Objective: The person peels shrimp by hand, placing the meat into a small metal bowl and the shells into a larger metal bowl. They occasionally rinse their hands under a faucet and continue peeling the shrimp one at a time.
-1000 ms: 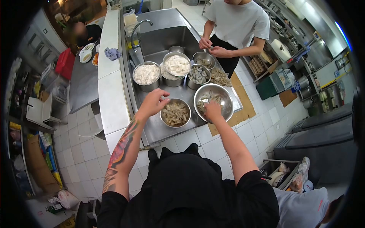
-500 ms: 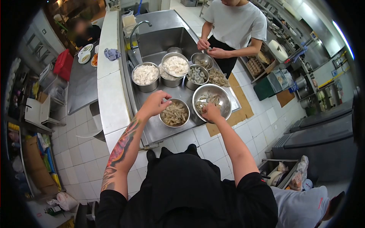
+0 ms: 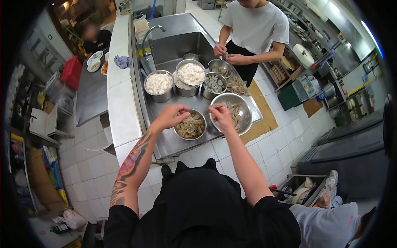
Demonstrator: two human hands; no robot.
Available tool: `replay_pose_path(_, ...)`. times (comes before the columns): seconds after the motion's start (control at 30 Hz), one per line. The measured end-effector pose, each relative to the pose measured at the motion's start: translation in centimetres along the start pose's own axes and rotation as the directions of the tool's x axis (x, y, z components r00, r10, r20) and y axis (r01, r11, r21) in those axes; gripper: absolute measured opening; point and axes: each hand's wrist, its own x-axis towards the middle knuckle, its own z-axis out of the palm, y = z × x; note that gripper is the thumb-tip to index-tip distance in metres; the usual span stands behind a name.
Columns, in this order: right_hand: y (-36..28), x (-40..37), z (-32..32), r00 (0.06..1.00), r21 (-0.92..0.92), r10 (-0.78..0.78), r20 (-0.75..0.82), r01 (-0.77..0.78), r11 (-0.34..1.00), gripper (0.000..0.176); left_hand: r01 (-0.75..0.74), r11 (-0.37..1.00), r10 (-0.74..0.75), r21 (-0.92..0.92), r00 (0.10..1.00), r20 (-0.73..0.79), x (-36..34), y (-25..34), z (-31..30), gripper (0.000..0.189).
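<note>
My left hand (image 3: 172,116) is over the left rim of a steel bowl (image 3: 203,133) of greyish-brown shrimp (image 3: 191,125). Its fingers curl loosely, with the thumb apart, and nothing shows between them. My right hand (image 3: 222,118) is raised at the left side of a perforated steel colander (image 3: 247,111), which holds more shrimp (image 3: 235,114). Thumb and fingers are pinched on a small greyish piece that looks like a shrimp. Beyond my hands stand a pot of grey peeled shrimp (image 3: 214,83) and pots of pale white pieces (image 3: 159,83).
A sink (image 3: 178,45) with a faucet (image 3: 145,41) lies behind the pots. Across the steel counter (image 3: 159,142), a person in a white shirt (image 3: 258,25) works with both hands above a bowl (image 3: 219,67). Loose shrimp (image 3: 238,86) lie near the counter's right edge.
My right hand has risen out of the colander and moved left to its rim, with a small piece in the fingertips. My left hand has come lower and nearer the shrimp bowl.
</note>
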Motion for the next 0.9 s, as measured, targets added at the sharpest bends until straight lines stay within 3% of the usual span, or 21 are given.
replay_pose_path(0.03, -0.3, -0.4, 2.7, 0.999, -0.056, -0.046, -0.011, 0.045, 0.997, 0.020, 0.002, 1.000, -0.002, 0.008, 1.000, 0.001, 0.1, 0.0, 0.2, 0.033)
replay_pose_path(0.1, -0.1, -0.8, 6.7, 0.995, -0.106, -0.096, -0.019, 0.093, 0.990, 0.020, 0.110, 0.937, -0.125, -0.332, 0.992, -0.026, 0.5, -0.5, 0.3, 0.034)
replay_pose_path(0.17, 0.2, -1.2, 9.1, 0.918, -0.439, -0.374, 0.131, 0.392, 0.809, 0.018, 0.133, 0.910, -0.158, -0.392, 0.987, -0.030, 0.9, -1.2, -0.3, 0.033)
replay_pose_path(0.2, -0.1, -1.7, 10.1, 0.917, -0.437, -0.376, 0.132, 0.395, 0.808, 0.018, 0.155, 0.875, -0.190, -0.459, 0.981, -0.031, 1.0, -1.5, -0.5, 0.031)
replay_pose_path(0.27, -1.0, -2.8, 11.5, 0.878, -0.621, -0.436, 0.196, 0.455, 0.639, 0.019, 0.136, 0.891, -0.186, -0.433, 0.980, -0.075, 1.0, -2.1, -0.6, 0.030)
replay_pose_path(0.33, -1.2, -3.3, 11.9, 0.829, -0.612, -0.505, 0.240, 0.532, 0.584, 0.019, 0.117, 0.901, -0.186, -0.417, 0.974, -0.129, 1.1, -3.3, -0.6, 0.028)
replay_pose_path(0.37, -1.3, -3.6, 12.0, 0.775, -0.600, -0.571, 0.273, 0.601, 0.528, 0.020, 0.062, 0.943, -0.121, -0.326, 0.979, -0.164, 1.3, -4.0, -0.6, 0.026)
replay_pose_path(0.4, -1.6, -3.9, 11.6, 0.831, -0.627, -0.495, 0.253, 0.531, 0.570, 0.017, 0.010, 0.973, -0.056, -0.230, 0.980, -0.193, 1.1, -4.0, -0.6, 0.024)
replay_pose_path(0.43, -2.0, -3.8, 11.3, 0.830, -0.625, -0.488, 0.269, 0.536, 0.568, 0.017, 0.009, 0.971, -0.059, -0.239, 0.977, -0.206, 0.9, -4.0, -0.5, 0.024)
replay_pose_path(0.5, -2.7, -3.8, 10.8, 0.890, -0.687, -0.434, 0.141, 0.403, 0.605, 0.017, -0.039, 0.966, 0.125, 0.257, 0.936, -0.330, 0.4, -3.4, 0.1, 0.022)
replay_pose_path(0.53, -2.5, -3.1, 10.3, 0.876, -0.732, -0.453, 0.165, 0.417, 0.540, 0.018, -0.039, 0.967, 0.125, 0.253, 0.935, -0.333, 0.1, -2.7, 0.2, 0.022)
replay_pose_path(0.67, 0.2, -0.3, 8.6, 0.847, -0.717, -0.444, 0.292, 0.501, 0.485, 0.023, -0.219, 0.907, 0.324, 0.360, 0.908, -0.266, -0.2, -1.1, 1.0, 0.019)
replay_pose_path(0.73, 0.0, -0.1, 8.6, 0.951, -0.658, -0.168, 0.261, 0.303, 0.690, 0.028, -0.272, 0.872, 0.395, 0.406, 0.882, -0.257, -0.1, -0.6, 0.9, 0.018)
replay_pose_path(0.8, 0.1, -0.2, 8.7, 0.955, -0.652, -0.160, 0.248, 0.287, 0.702, 0.025, -0.311, 0.794, 0.498, 0.522, 0.826, -0.265, -0.2, -0.4, 0.9, 0.018)
replay_pose_path(0.9, 0.4, -0.7, 8.7, 0.960, -0.617, -0.171, 0.221, 0.274, 0.738, 0.023, -0.322, 0.784, 0.516, 0.531, 0.813, -0.269, 0.2, -0.7, 0.9, 0.018)
